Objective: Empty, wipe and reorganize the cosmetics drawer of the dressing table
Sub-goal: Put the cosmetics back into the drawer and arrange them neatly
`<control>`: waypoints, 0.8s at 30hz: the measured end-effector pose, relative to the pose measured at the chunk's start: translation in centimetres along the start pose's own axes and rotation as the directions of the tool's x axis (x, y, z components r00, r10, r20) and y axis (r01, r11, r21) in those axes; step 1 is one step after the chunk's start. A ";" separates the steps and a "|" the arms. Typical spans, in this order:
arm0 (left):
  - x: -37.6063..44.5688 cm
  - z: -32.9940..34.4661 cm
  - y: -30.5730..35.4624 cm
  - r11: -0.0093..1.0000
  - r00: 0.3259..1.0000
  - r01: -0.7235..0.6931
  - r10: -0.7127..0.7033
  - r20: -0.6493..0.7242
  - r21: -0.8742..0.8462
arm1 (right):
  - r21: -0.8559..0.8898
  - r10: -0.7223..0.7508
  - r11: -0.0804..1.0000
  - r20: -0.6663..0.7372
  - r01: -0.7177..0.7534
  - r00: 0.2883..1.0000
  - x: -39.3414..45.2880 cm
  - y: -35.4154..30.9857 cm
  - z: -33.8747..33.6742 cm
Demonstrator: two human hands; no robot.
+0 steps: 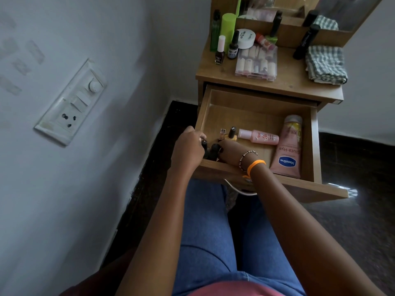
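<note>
Wooden dressing table (284, 82) against pale wall, drawer (256, 112) open; left hand (188, 149) and right hand (229, 151) both grip dark-capped bottles (210, 149) at the drawer's front-left corner.

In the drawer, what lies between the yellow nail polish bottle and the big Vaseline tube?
The head view shows a pink spray bottle lying on its side between yellow nail polish bottle and Vaseline tube.

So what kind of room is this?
Probably a bedroom corner with a dressing table: an open wooden drawer holds a pink Vaseline lotion tube, small nail polish bottles stand on top, and a mirror stands behind.
</note>
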State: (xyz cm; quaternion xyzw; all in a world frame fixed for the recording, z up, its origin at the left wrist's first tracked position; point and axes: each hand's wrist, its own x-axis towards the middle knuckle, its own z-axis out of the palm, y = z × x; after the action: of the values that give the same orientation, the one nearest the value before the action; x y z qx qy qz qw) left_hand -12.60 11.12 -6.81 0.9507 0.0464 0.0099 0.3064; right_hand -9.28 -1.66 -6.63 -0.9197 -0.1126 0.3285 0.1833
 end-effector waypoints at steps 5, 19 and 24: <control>0.3 0.2 0.0 0.998 0.999 -0.005 0.003 -0.034 -0.065 | 0.145 0.153 0.984 -0.404 -0.102 0.902 -0.9 1.5 0.3; 4.7 2.6 3.3 0.956 0.976 -0.215 0.202 0.083 0.198 | 0.217 0.072 0.971 -0.657 0.096 0.751 0.6 3.4 -0.3; 5.0 2.0 3.0 0.965 0.983 -0.183 0.180 0.035 0.190 | 0.232 0.089 0.968 -0.680 0.099 0.728 0.9 3.7 0.0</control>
State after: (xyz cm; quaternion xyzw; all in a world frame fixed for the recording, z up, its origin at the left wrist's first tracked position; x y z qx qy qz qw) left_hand -7.27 8.00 -6.74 0.9761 -0.0429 0.0249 0.2114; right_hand -8.26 -4.74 -8.71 -0.9444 0.0032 -0.0227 0.3280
